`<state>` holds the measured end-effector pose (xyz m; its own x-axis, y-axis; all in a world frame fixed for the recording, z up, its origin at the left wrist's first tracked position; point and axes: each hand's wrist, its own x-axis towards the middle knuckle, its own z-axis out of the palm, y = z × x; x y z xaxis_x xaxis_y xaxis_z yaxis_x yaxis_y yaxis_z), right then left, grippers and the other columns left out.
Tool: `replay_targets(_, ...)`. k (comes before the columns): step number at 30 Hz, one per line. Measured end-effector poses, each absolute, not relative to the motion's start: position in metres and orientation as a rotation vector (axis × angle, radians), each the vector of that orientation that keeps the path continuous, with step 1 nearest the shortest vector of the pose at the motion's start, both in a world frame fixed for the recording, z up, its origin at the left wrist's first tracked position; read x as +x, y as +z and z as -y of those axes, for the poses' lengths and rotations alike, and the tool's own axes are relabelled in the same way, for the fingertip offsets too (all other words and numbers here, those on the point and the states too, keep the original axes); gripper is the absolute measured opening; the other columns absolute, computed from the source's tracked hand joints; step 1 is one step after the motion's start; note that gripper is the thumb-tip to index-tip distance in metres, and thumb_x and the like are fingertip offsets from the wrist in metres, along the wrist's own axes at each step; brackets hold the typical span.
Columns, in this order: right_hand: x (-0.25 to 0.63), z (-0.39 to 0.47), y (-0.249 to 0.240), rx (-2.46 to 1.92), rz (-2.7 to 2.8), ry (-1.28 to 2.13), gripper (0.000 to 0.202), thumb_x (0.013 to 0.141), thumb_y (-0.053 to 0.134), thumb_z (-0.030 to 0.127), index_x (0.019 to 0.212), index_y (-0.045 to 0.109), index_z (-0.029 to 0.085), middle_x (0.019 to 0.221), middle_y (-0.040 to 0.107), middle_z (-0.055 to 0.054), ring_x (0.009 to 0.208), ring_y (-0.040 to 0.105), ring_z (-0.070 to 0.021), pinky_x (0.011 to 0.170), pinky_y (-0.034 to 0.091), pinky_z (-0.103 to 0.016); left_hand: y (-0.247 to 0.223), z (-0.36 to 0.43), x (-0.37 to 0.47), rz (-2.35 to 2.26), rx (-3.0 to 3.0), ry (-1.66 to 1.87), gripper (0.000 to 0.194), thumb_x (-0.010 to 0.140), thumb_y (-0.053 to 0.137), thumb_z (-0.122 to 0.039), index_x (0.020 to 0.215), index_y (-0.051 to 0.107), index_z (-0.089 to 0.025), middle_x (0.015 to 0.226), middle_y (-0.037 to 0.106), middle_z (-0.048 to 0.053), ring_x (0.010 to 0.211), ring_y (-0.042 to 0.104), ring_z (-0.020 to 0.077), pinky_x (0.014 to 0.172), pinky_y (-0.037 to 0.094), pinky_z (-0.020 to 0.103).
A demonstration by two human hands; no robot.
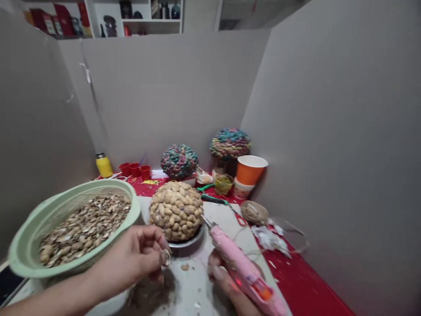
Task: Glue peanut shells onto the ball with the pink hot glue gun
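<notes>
My left hand point(144, 252) is closed in a pinch on a small pale shell piece point(167, 256), in front of a ball covered in nut shells point(176, 211). That ball rests on a shallow metal dish point(187, 242). On the right, my right hand point(223, 278) is wrapped round a pink glue gun point(241, 267), whose metal tip points up and left at the ball's right side. To the left, a green basin point(131, 193) holds many loose shells point(88, 228).
Behind the ball stand two colourful shell-covered pieces point(179, 161) point(230, 142), red cups point(145, 172), a yellow bottle point(104, 166) and an orange cup point(250, 171). Scissors point(232, 210), a twine coil point(254, 212) and crumpled white tissue point(269, 239) lie right. Grey partitions point(335, 145) enclose the table.
</notes>
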<state>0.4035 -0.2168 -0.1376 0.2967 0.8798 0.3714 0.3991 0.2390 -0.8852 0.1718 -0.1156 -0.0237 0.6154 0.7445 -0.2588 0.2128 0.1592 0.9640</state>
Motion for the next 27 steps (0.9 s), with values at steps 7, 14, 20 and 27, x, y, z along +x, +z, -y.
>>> replay_targets(7,0.384,0.195,-0.129,-1.125,1.497,0.423,0.030,0.084,0.063,0.050,0.076,0.062,0.022,0.069,0.061,-0.004,0.059,0.058,-0.0196,0.056,0.051,-0.029,-0.056,0.134,0.223,-0.808,1.602,0.559,0.007,0.061,0.060,-0.015,0.067,0.058,-0.017,0.055,0.043,-0.006,0.052,0.034,0.0092,0.049,0.026,0.022)
replay_targets(14,0.385,0.192,-0.123,-1.189,1.484,0.360,0.014,0.085,0.062,0.032,0.076,0.059,0.021,0.067,0.058,-0.002,0.057,0.055,-0.0172,0.056,0.048,-0.027,-0.055,0.138,0.225,-0.806,1.614,0.603,0.006,0.059,0.058,-0.014,0.061,0.054,-0.019,0.051,0.042,-0.007,0.050,0.033,0.0090,0.048,0.027,0.022)
replay_targets(20,0.384,0.196,-0.109,-1.230,1.476,0.478,0.018,0.088,0.057,0.030,0.074,0.054,0.020,0.066,0.052,0.000,0.057,0.051,-0.0147,0.056,0.044,-0.025,-0.062,0.132,0.220,-0.746,1.359,0.521,0.027,0.060,0.080,-0.032,0.069,0.061,-0.015,0.055,0.054,-0.004,0.050,0.044,0.0090,0.052,0.037,0.022)
replay_targets(27,0.383,0.202,-0.088,-1.189,1.328,0.792,0.029,0.086,0.057,0.038,0.066,0.045,0.021,0.061,0.043,0.003,0.054,0.038,-0.0122,0.049,0.034,-0.026,-0.066,0.122,0.217,-0.697,1.192,0.451,0.043,0.056,0.089,-0.047,0.074,0.069,-0.014,0.060,0.069,0.002,0.052,0.061,0.0119,0.057,0.047,0.023)
